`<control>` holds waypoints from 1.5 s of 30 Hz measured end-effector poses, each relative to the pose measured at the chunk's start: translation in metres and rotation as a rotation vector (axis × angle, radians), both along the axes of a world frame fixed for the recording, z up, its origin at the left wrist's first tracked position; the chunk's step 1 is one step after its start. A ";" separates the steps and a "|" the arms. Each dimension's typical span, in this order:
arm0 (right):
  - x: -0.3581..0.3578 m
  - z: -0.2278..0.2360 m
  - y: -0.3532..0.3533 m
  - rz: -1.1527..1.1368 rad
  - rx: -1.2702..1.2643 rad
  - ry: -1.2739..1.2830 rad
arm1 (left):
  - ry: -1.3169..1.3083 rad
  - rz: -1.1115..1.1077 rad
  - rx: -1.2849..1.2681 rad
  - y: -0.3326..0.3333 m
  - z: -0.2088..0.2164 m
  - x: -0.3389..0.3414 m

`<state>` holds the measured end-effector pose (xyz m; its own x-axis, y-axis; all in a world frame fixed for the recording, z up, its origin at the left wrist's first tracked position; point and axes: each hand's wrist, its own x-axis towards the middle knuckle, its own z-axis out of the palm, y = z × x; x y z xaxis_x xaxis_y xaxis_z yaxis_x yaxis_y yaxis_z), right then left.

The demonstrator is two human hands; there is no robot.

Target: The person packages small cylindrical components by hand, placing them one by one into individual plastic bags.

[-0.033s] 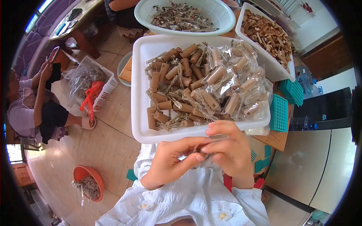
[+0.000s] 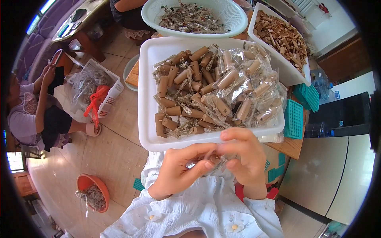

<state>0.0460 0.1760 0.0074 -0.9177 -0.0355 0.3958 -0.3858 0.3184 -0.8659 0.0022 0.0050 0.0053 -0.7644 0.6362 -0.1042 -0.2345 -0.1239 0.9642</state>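
Just in front of the white tray's near rim, my left hand pinches a small crinkled clear plastic packet between thumb and fingers. Something brownish shows inside it; fingers hide most of it. On the other side of the packet, my right hand has its thumb and fingers apart, some fingertips blurred and close to the plastic. Short brown cylinders with bundles of dry twisted strands fill the tray's left and middle. To the right lie several cylinders in clear bags.
Beyond the tray are a pale basin of small wrapped pieces and a white bin of brown pieces. Teal grids stand right. Left are a seated person with a phone, a white basket and an orange bucket.
My right hand's thumb and fingers have spread and drawn slightly away from the packet, so more of the plastic shows. My left hand stays in place.
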 end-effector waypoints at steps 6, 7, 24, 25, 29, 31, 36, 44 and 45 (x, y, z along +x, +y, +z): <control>0.008 0.000 -0.018 -0.143 -0.249 -0.131 | 0.271 0.083 0.038 -0.003 -0.011 0.001; 0.007 -0.002 -0.018 -0.129 -0.041 -0.090 | 0.278 0.090 0.020 -0.002 -0.010 0.002; 0.010 0.007 -0.033 -0.174 0.179 -0.049 | 1.205 0.518 -0.242 0.003 -0.003 0.005; 0.011 0.008 -0.033 -0.153 0.269 -0.016 | 1.181 0.472 -0.279 0.004 0.000 0.003; 0.010 0.008 -0.036 -0.214 0.317 0.018 | 1.100 0.410 -0.291 0.005 -0.003 0.004; 0.014 0.008 -0.035 -0.160 0.381 -0.051 | 0.928 0.382 -0.287 0.003 -0.005 0.004; 0.023 0.019 -0.029 -0.066 0.214 -0.060 | 0.851 0.864 -0.318 -0.013 -0.006 -0.015; 0.014 0.016 -0.034 -0.190 0.072 -0.218 | 1.188 0.492 -0.146 -0.001 -0.002 0.000; 0.014 0.015 -0.036 -0.198 0.076 -0.208 | 1.189 0.495 -0.147 0.000 -0.002 0.000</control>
